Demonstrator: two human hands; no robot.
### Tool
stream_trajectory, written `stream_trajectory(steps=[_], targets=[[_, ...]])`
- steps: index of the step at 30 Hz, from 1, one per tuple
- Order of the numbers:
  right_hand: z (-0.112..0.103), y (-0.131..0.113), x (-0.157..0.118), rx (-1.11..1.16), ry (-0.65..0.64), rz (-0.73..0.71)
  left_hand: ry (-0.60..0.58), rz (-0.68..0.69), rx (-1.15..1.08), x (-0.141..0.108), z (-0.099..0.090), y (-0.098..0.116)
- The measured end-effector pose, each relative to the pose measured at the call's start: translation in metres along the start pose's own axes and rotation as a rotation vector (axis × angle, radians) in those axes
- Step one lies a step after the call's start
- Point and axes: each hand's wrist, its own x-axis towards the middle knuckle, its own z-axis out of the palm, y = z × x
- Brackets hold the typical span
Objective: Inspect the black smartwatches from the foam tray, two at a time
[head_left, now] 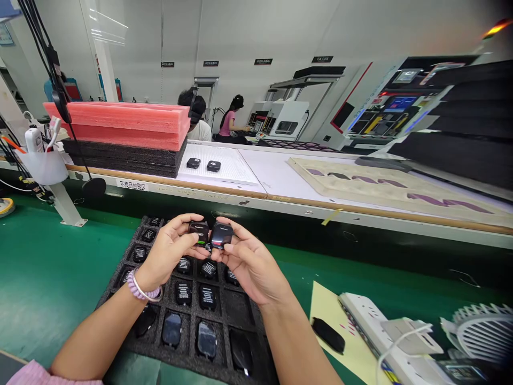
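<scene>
My left hand [176, 243] grips a small black rounded-square device [199, 231] whose screen shows a green bar near its lower edge. Beside it, my right hand [246, 256] pinches a second black device [222, 235] of the same shape, its lit screen showing a reddish-white strip. Both are held up side by side, over a black foam tray [192, 310]. Many of the tray's square pockets hold similar black devices [207, 297], several with white text on them. My wrists and forearms cover parts of the tray.
A shelf [276, 184] runs behind, bearing pink foam sheets [128, 125] over black foam and two black devices [214, 166]. At right lie a power strip [385, 331], yellow paper [320, 299], a black oblong object [328, 335] and a white fan [481, 331]. Two people sit beyond.
</scene>
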Motion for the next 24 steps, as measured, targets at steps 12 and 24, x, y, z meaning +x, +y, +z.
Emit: stream_trajectory(steps=[12, 24], targets=[[-0.0023, 0.0048, 0.0011, -0.073, 0.044, -0.038, 0.043, 0.025, 0.020, 0.0031, -0.0012, -0.0024], [-0.0015, 0.0029, 0.0027, -0.057, 0.076, -0.032, 0.030, 0.006, 0.046, 0.0013, 0.0006, -0.0021]])
